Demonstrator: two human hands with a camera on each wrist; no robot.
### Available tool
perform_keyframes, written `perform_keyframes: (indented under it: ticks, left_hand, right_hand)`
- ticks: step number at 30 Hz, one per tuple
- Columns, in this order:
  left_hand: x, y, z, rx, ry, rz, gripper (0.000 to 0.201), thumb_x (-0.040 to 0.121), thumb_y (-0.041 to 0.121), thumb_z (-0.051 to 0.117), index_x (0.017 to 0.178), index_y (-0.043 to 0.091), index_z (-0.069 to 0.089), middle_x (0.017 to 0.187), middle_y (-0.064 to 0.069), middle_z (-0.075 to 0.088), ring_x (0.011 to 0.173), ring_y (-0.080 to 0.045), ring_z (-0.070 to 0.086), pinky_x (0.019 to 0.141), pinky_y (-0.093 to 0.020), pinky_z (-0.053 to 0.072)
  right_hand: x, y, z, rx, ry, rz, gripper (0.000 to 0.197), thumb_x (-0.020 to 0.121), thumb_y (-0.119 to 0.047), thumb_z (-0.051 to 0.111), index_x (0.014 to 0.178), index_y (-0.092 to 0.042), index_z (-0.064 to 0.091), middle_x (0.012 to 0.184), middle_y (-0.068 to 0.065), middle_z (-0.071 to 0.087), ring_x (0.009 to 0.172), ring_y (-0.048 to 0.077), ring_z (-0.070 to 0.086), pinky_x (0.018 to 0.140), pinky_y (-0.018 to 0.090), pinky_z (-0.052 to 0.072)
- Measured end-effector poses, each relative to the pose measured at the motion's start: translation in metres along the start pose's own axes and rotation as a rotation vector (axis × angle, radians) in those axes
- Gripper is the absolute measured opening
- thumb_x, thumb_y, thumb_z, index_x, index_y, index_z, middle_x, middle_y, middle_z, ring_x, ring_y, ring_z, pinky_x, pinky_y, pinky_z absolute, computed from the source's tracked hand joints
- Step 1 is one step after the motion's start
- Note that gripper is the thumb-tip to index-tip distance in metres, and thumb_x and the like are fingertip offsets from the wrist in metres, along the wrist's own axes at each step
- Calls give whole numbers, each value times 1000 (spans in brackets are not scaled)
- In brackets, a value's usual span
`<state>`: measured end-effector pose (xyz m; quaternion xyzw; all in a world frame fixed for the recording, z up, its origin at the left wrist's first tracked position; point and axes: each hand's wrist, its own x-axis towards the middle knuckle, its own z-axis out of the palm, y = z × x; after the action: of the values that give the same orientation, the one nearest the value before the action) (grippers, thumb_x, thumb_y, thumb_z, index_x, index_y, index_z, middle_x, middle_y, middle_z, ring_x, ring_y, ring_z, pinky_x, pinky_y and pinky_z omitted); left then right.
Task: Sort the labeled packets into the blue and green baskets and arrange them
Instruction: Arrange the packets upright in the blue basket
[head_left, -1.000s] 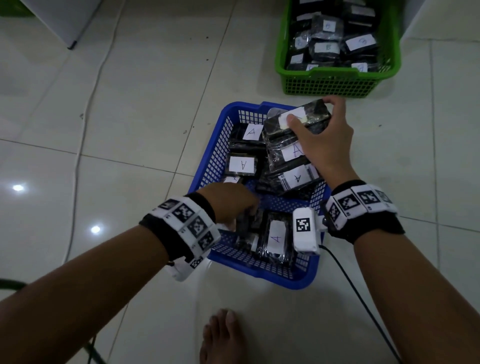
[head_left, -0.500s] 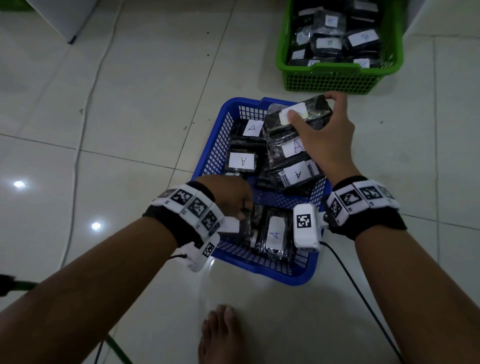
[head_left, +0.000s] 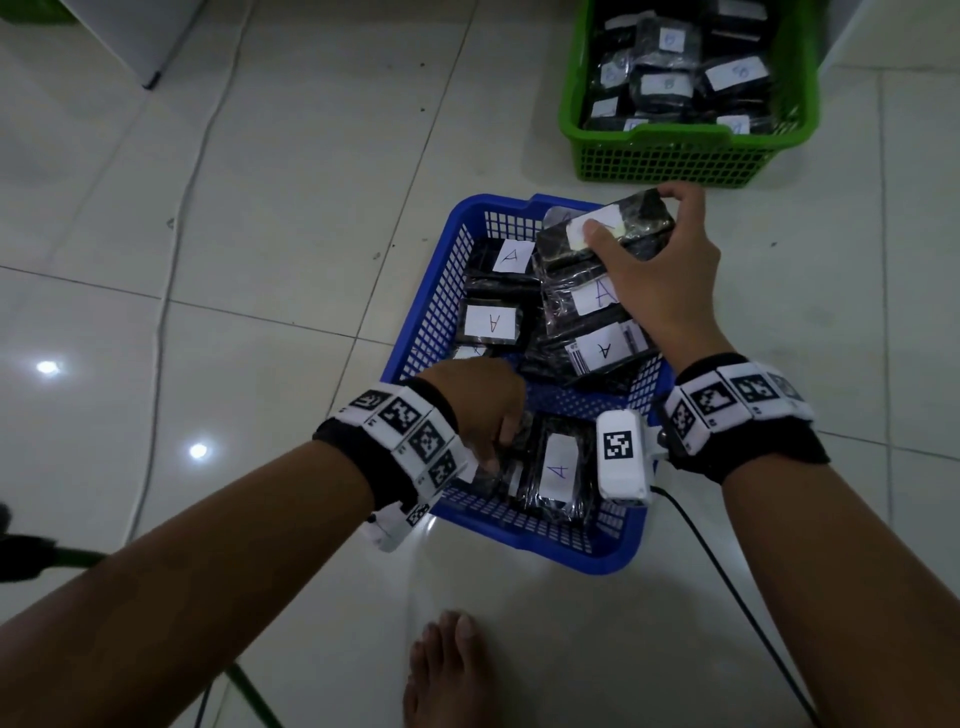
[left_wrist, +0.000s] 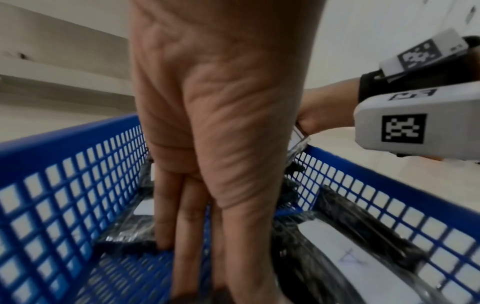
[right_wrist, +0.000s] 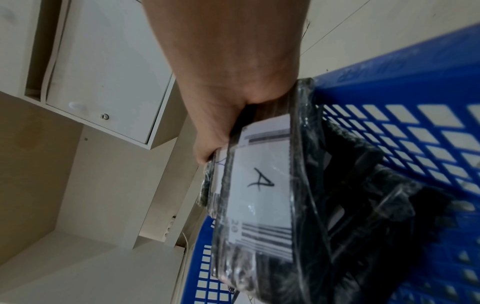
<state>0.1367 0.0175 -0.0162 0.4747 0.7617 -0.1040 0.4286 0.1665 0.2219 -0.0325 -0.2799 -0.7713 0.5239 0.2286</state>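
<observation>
A blue basket (head_left: 421, 322) on the tiled floor holds several black packets labeled A. My right hand (head_left: 631, 215) grips the top packet (head_left: 561, 244) of a stack leaning at the basket's far right; thumb on its white label, fingers over its far edge. In the right wrist view a barcode packet marked A (right_wrist: 259, 185) lies below the right hand (right_wrist: 233, 82). My left hand (head_left: 496, 452) reaches down into the near left corner and pinches a dark packet (head_left: 498, 478) beside an upright A packet (head_left: 558, 470). The green basket (head_left: 675, 156) holds several B packets.
A bare foot (head_left: 447, 670) stands just in front of the blue basket. A thin cable (head_left: 176, 260) runs across the floor on the left. A black cable (head_left: 727, 571) trails from my right wrist. A white cabinet corner (head_left: 130, 41) sits far left.
My left hand has moved nearer and lower into the basket's near left corner and closed on a packet. The right hand keeps its grip on the top packet.
</observation>
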Motion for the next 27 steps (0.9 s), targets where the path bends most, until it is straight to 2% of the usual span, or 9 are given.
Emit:
perform_keyframes:
  ticks: [3, 5, 10, 13, 16, 18, 22, 24, 27]
  left_hand:
    - [1, 7, -8, -137, 176, -63, 51, 85, 57, 72, 112, 15, 66, 99, 5, 68, 86, -13, 61, 81, -33, 54]
    - [5, 12, -7, -242, 194, -62, 60, 87, 66, 63, 115, 14, 59, 108, -2, 65, 94, -18, 62, 83, -36, 54]
    - [11, 20, 7, -342, 103, -28, 61, 86, 55, 72, 135, 22, 57, 133, 3, 59, 116, -16, 56, 93, -28, 46]
    - [7, 9, 1, -464, 143, -63, 48, 83, 46, 79, 122, 23, 64, 117, 9, 62, 102, -10, 58, 79, -20, 46]
    - [-5, -16, -13, -544, 149, -90, 28, 91, 36, 73, 113, 22, 64, 106, 10, 68, 97, -10, 64, 87, -26, 49]
    - [-14, -31, -19, -582, 177, -93, 19, 97, 31, 67, 114, 24, 63, 106, 9, 69, 94, -8, 65, 86, -24, 50]
    - [-22, -42, -24, -479, 258, -123, 18, 102, 23, 58, 118, 20, 65, 95, 10, 62, 78, 3, 55, 70, -12, 40]
    - [-19, -36, -22, -431, 221, -125, 25, 102, 22, 57, 124, 16, 65, 101, 7, 62, 79, 1, 54, 70, -11, 40]
    - [-8, -17, -13, -389, 112, -49, 27, 102, 24, 57, 127, 18, 65, 113, 6, 65, 97, -8, 58, 83, -20, 43]
  right_hand:
    - [-1, 0, 0, -9, 2, -4, 62, 74, -50, 79, 121, -23, 47, 86, -17, 63, 74, -8, 64, 68, 12, 52]
    - [-1, -1, 0, -14, 0, -7, 62, 74, -52, 78, 120, -24, 47, 88, -16, 64, 78, -3, 65, 73, 18, 54]
    - [0, 0, 1, -2, 4, 2, 62, 74, -51, 79, 120, -24, 48, 89, -15, 65, 77, -2, 66, 71, 16, 54]
    - [0, 0, 0, 11, 16, 11, 62, 73, -49, 80, 120, -23, 49, 88, -16, 64, 74, -7, 64, 66, 10, 50]
    - [1, -1, 0, 19, 31, 12, 62, 73, -50, 80, 120, -23, 49, 90, -15, 65, 75, -6, 64, 68, 10, 51]
    - [1, -1, 1, 22, 36, 15, 62, 74, -51, 79, 120, -22, 49, 91, -13, 65, 76, -4, 65, 68, 11, 52]
    - [1, -1, 1, 25, 39, 9, 63, 74, -51, 79, 120, -21, 49, 87, -16, 63, 72, -8, 63, 66, 10, 50]
    - [1, -1, 2, 31, 41, 15, 62, 74, -50, 80, 120, -21, 49, 87, -16, 63, 70, -11, 62, 63, 7, 47]
    - [1, -2, 2, 38, 49, 16, 62, 74, -50, 80, 119, -21, 50, 87, -15, 63, 67, -11, 60, 61, 6, 45]
